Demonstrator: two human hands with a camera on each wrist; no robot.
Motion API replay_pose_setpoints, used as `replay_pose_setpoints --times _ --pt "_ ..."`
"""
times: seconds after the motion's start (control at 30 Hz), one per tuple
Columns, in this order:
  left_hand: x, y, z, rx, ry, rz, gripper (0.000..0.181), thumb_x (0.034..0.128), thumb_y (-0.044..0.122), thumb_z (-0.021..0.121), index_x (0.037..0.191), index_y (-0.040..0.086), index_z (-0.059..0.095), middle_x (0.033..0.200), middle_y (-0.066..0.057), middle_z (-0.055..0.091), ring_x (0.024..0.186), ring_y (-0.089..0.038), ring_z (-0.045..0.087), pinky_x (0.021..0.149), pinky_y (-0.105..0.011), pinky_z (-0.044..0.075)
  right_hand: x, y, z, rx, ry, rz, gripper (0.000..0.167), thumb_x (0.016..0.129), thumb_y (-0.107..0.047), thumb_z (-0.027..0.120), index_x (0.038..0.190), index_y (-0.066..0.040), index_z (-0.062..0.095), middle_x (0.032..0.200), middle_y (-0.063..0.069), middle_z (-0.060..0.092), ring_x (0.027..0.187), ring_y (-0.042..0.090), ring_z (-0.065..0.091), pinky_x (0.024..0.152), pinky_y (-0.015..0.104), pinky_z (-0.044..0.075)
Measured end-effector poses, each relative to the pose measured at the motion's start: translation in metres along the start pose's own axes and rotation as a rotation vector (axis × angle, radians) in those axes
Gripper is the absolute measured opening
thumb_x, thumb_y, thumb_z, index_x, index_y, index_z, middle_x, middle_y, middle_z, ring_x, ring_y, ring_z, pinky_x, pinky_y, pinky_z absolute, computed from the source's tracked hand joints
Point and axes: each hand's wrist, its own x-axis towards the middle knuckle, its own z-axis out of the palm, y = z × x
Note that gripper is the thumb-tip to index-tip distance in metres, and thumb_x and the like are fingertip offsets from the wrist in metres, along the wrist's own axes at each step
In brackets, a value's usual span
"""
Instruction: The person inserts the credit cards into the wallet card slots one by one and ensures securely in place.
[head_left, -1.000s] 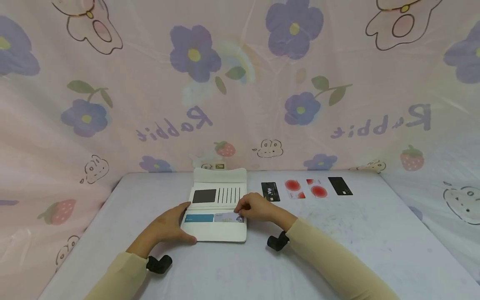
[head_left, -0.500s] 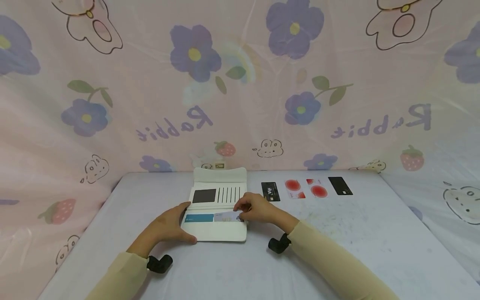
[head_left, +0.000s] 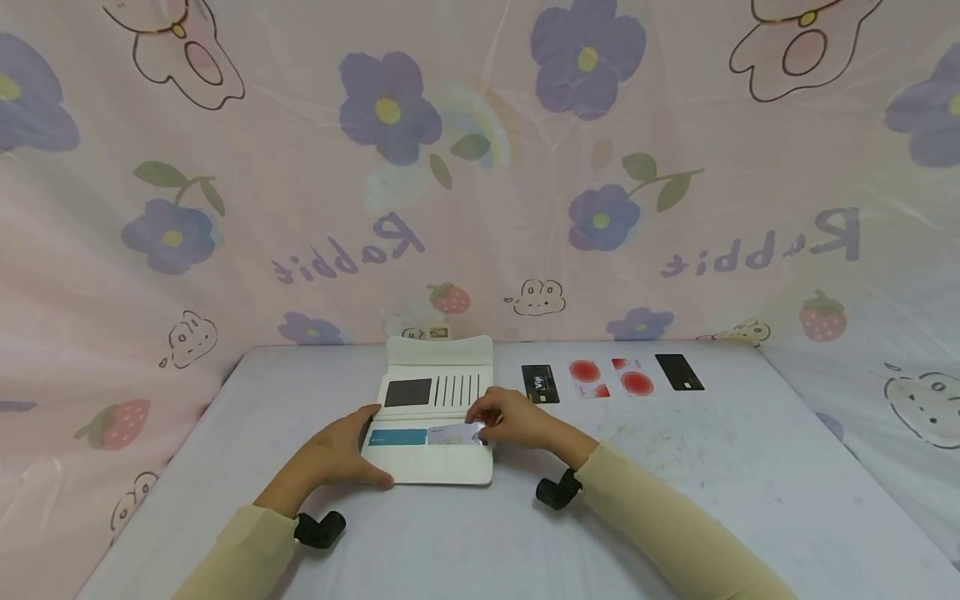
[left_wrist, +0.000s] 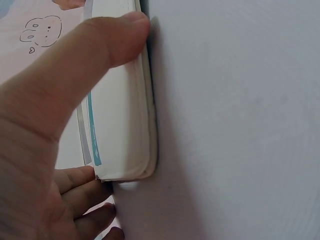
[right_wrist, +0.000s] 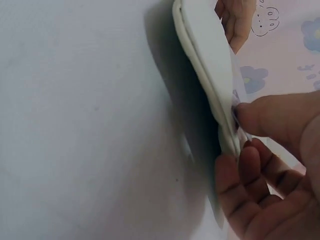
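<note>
A white wallet (head_left: 442, 464) lies unfolded flat on the table. My left hand (head_left: 337, 450) holds it at the left side, with the thumb on the near edge and the fingertips at the left edge. In the wallet's lower pocket a blue card (head_left: 397, 437) shows on the left, beside a pale lilac card (head_left: 448, 435). Thumb and fingers of my right hand (head_left: 517, 418) pinch the lilac card's right end, close to the wallet's right edge. The right wrist view shows this pinch from the side, partly hidden by the fingers.
To the wallet's right lie a black VIP card (head_left: 541, 384), two red-and-white cards (head_left: 589, 378) and a plain black card (head_left: 680, 372). The white table (head_left: 660, 458) meets a patterned cloth backdrop (head_left: 495, 208) at the back.
My right hand has shifted very slightly left while pinching the lilac card. The left hand, wallet and other cards look the same.
</note>
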Motion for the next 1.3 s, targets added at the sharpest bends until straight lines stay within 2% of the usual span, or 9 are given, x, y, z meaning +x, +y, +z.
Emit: replay_pose_setpoints --times 0.57,1.3 --pt "0.0017 -0.0004 -0.0005 0.001 0.0 0.002 0.124 0.0483 0.058 0.089 0.148 0.01 0.034 0.147 -0.017 0.045 0.132 -0.037 0.045 0.103 -0.059 0.039 0.0002 0.0043 0.0009 -0.005 0.011 -0.008 0.022 0.082 -0.003 0.072 0.1 -0.015 0.071 0.087 0.0 0.058 0.082 0.011 0.054 0.073 0.019 0.051" --pt "0.0014 0.0002 -0.0005 0.008 -0.003 0.003 0.124 0.0485 0.057 0.09 0.148 0.01 0.033 0.146 -0.018 0.045 0.131 -0.036 0.047 0.103 -0.059 0.041 0.0002 0.005 0.0006 0.037 -0.013 0.002 0.021 0.081 -0.003 0.073 0.098 -0.014 0.072 0.087 0.003 0.056 0.081 0.012 0.052 0.071 0.019 0.049"
